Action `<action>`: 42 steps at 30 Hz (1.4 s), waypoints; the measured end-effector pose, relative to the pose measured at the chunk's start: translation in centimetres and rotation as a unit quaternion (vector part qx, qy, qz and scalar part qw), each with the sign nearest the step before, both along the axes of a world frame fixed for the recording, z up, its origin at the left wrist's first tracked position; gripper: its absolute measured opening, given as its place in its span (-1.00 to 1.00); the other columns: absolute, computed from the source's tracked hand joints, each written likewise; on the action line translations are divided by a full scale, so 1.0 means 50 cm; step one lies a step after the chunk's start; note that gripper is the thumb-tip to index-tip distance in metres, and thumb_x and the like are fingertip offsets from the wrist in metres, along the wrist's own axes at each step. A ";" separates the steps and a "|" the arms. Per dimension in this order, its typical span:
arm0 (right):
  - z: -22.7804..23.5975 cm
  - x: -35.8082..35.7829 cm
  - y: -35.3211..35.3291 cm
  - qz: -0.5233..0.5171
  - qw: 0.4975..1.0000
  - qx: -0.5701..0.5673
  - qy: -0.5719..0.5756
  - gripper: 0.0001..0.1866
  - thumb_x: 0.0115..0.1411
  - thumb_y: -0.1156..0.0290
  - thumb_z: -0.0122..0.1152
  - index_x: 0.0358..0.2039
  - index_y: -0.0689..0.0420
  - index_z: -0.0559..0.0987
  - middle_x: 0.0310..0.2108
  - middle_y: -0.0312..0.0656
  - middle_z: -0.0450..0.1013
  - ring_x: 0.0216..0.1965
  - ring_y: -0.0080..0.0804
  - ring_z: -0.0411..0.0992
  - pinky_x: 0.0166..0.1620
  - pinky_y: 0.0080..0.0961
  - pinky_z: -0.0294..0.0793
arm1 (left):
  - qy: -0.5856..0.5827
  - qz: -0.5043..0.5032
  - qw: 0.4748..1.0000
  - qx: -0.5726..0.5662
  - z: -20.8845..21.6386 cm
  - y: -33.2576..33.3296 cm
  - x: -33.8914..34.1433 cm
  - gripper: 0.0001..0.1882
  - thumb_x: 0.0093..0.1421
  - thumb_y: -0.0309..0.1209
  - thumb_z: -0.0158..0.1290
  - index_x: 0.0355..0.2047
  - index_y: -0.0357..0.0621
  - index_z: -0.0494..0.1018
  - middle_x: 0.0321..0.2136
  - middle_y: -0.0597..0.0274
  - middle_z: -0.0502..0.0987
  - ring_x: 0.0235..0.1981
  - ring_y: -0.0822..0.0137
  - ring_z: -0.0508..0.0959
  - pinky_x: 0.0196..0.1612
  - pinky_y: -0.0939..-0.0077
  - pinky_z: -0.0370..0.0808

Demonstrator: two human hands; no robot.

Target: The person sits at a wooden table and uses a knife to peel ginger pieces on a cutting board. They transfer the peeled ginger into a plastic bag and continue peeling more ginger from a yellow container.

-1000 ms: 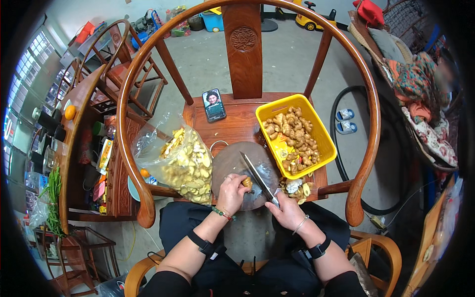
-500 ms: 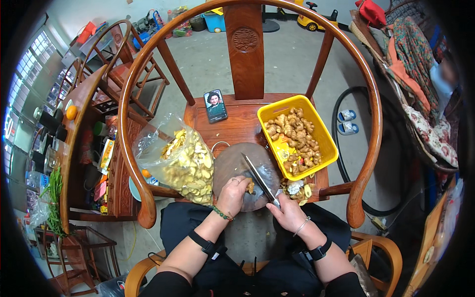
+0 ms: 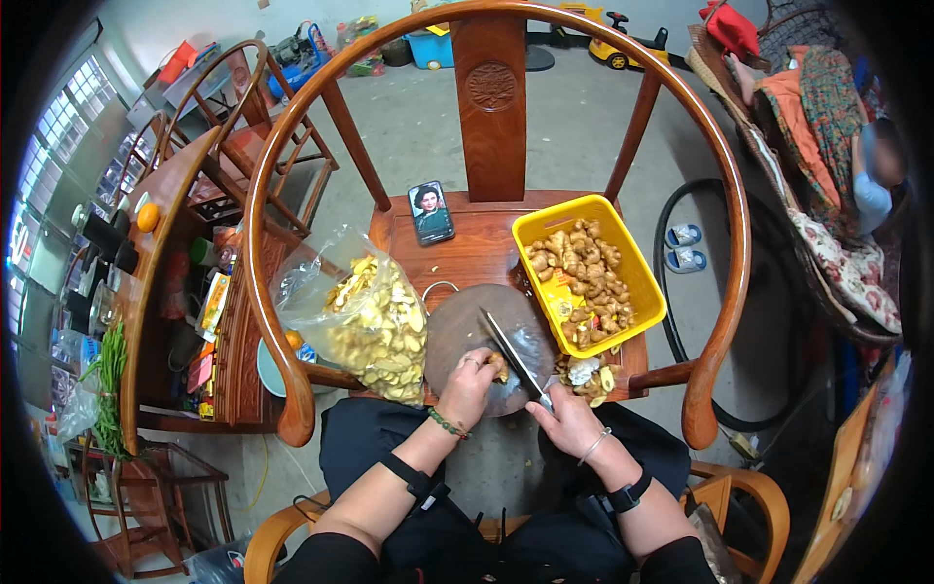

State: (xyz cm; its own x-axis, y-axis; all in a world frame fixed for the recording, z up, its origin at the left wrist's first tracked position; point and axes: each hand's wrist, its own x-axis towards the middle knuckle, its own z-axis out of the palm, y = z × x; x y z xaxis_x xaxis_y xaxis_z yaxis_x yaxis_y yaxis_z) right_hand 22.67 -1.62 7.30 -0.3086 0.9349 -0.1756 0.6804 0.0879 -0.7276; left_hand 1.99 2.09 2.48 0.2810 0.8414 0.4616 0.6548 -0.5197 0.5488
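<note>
A round cutting board [image 3: 457, 316] lies at the front of the wooden chair seat. On it my left hand [image 3: 467, 386] presses a small piece of ginger [image 3: 499, 366] with its fingertips. My right hand [image 3: 570, 419] grips the handle of a knife [image 3: 513, 351], whose blade slants up and left across the board, just right of the ginger. Left of the board stands a clear plastic bag [image 3: 379, 331] full of ginger slices. To the right, a yellow basket [image 3: 647, 282] contains whole ginger roots [image 3: 584, 268]. Ginger scraps [image 3: 595, 383] lie by its near corner.
A phone [image 3: 431, 212] showing a person's picture rests on the seat behind the bag. The chair's curved armrail [image 3: 255, 209] rings the work area. At far right, a person lies in a woven cradle [image 3: 739, 117] with blankets. Slippers [image 3: 685, 247] and a black hose [image 3: 664, 302] are on the floor.
The view has shifted slightly. Both hands stay at nearly the same spots on the board, with the knife still beside the ginger piece.
</note>
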 end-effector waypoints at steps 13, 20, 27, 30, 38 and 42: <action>0.089 0.001 -0.022 0.048 0.993 -0.063 -0.087 -0.58 0.28 0.16 0.06 -0.18 0.35 0.35 -0.50 0.21 0.50 -0.41 0.20 0.50 -0.30 -0.05 0.51 | -0.003 0.018 1.000 -0.022 -0.006 -0.006 -0.004 -0.70 0.01 -0.63 0.07 -0.19 -0.26 0.51 -0.17 -0.03 0.53 -0.17 0.01 0.55 -0.11 0.28 0.52; 0.121 0.001 -0.029 0.087 0.977 -0.108 -0.163 -0.61 0.29 0.18 0.02 -0.23 0.34 0.33 -0.52 0.19 0.50 -0.43 0.15 0.52 -0.33 -0.06 0.52 | 0.010 0.004 1.000 -0.024 -0.021 -0.002 -0.019 -0.76 0.04 -0.60 0.10 -0.23 -0.24 0.53 -0.29 0.02 0.55 -0.27 0.02 0.55 -0.18 0.28 0.51; 0.136 -0.007 -0.036 0.094 0.974 -0.113 -0.171 -0.67 0.31 0.24 -0.03 -0.27 0.33 0.31 -0.54 0.19 0.49 -0.45 0.15 0.52 -0.34 -0.06 0.53 | -0.011 -0.003 1.000 -0.023 -0.009 0.002 -0.014 -0.71 0.01 -0.67 0.03 -0.23 -0.22 0.54 -0.31 0.02 0.52 -0.28 0.01 0.54 -0.19 0.27 0.50; 0.147 -0.010 -0.026 0.099 0.973 -0.123 -0.168 -0.68 0.31 0.26 -0.03 -0.27 0.34 0.31 -0.53 0.20 0.49 -0.44 0.16 0.52 -0.33 -0.07 0.53 | -0.030 -0.007 0.999 -0.016 -0.010 0.007 -0.013 -0.69 -0.01 -0.69 0.02 -0.22 -0.22 0.54 -0.31 0.02 0.52 -0.28 0.00 0.54 -0.18 0.27 0.49; 0.088 -0.026 0.012 0.104 0.980 -0.087 -0.142 -0.68 0.29 0.28 -0.01 -0.28 0.36 0.33 -0.50 0.25 0.49 -0.39 0.21 0.52 -0.27 -0.06 0.51 | 0.002 -0.025 0.999 -0.040 -0.016 0.010 -0.025 -0.75 -0.10 -0.70 -0.02 -0.37 -0.25 0.51 -0.37 0.03 0.48 -0.27 0.02 0.52 -0.20 0.25 0.50; 0.045 -0.036 0.039 0.102 0.984 -0.065 -0.133 -0.69 0.27 0.29 0.03 -0.27 0.36 0.34 -0.50 0.25 0.49 -0.38 0.22 0.51 -0.29 -0.05 0.50 | -0.008 -0.020 0.999 -0.024 -0.015 0.013 -0.022 -0.87 -0.04 -0.67 0.06 -0.43 -0.26 0.47 -0.36 0.04 0.49 -0.31 0.05 0.53 -0.25 0.32 0.49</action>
